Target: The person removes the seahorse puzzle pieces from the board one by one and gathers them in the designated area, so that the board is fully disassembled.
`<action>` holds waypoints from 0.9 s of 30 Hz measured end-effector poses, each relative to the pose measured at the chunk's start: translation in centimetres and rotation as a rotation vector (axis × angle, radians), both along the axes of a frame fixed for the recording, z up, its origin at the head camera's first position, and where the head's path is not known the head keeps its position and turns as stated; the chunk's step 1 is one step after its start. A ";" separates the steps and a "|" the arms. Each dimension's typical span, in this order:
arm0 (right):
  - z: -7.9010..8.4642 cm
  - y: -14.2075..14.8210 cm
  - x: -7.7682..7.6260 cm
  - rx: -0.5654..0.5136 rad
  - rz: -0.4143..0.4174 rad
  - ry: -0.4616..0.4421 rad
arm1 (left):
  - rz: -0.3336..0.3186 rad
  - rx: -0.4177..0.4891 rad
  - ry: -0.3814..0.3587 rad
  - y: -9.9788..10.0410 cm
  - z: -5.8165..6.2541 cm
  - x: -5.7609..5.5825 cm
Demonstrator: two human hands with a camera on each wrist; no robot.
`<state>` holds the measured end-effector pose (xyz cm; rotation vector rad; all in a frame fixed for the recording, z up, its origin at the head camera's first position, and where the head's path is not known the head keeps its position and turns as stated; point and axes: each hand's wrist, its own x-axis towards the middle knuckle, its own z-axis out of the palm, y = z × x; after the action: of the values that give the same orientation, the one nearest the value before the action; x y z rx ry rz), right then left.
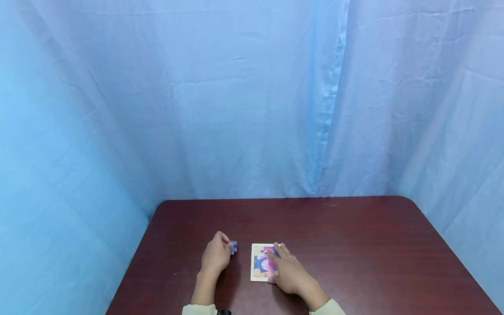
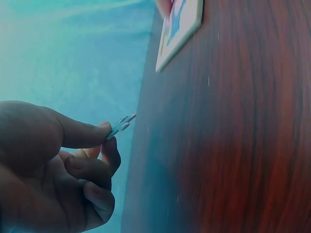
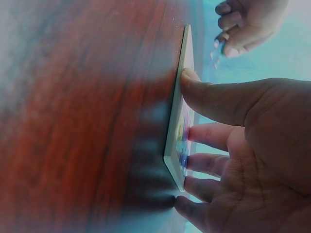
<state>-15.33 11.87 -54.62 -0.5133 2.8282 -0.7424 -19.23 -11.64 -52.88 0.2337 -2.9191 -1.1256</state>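
Note:
Between thumb and fingertips my left hand (image 1: 217,255) pinches a small blue puzzle piece (image 1: 233,246), held above the table to the left of the puzzle. In the left wrist view that piece (image 2: 121,126) is seen edge-on. A square jigsaw puzzle in a pale frame (image 1: 252,262) lies flat, showing pink, blue and cream pieces. Over its right side spreads my right hand (image 1: 289,269), hiding that part. The right wrist view shows the thumb (image 3: 192,80) on the frame's near edge and other fingertips touching the puzzle's face and far edge.
The dark reddish-brown wooden table (image 1: 354,245) has rounded far corners. Light blue curtains (image 1: 244,109) hang behind it and along both sides.

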 end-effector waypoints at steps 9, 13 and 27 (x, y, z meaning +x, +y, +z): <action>0.1 0.0 -0.1 0.010 -0.004 -0.016 | 0.043 -0.068 -0.088 -2.7 -0.7 -0.5; 0.2 0.0 -0.1 0.006 -0.003 -0.019 | 0.048 -0.148 -0.101 -3.0 -1.0 -0.6; 0.4 0.0 0.0 -0.017 -0.007 -0.015 | 0.096 -0.305 -0.116 -2.6 -1.2 -1.1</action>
<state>-15.36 11.89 -54.20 -0.4982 2.8138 -0.7689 -20.38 -14.25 -54.13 0.4406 -3.0872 -0.6635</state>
